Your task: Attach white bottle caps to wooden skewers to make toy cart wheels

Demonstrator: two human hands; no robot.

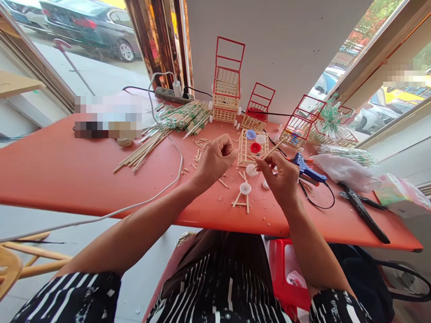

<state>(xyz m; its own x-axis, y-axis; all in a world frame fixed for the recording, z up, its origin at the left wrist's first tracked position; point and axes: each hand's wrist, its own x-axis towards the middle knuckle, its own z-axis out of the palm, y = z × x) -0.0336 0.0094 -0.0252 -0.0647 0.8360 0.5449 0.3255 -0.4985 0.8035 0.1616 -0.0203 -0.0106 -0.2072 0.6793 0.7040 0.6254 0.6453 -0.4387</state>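
Note:
Between the thumb and fingers of my right hand (pixel 281 175) is a thin wooden stick (pixel 275 149), slanting up to the right. My left hand (pixel 218 157) hovers over the table with its fingers curled together; whatever it may pinch is too small to make out. Just beyond the hands stands a small stick crate (pixel 244 150) holding bottle caps, among them a red cap (pixel 255 147) and a blue cap (pixel 250 134). Nearer to me lies a small stick frame (pixel 241 204) with a white cap (pixel 245 188) on it.
A blue glue gun (pixel 308 170) and black scissors (pixel 363 211) lie on the right. Stick bundles (pixel 185 116) and a power strip (pixel 168 94) are at the back left. Red-framed stick carts (pixel 227 85) line the wall. A white cable (pixel 175 179) crosses the orange table (pixel 67 166).

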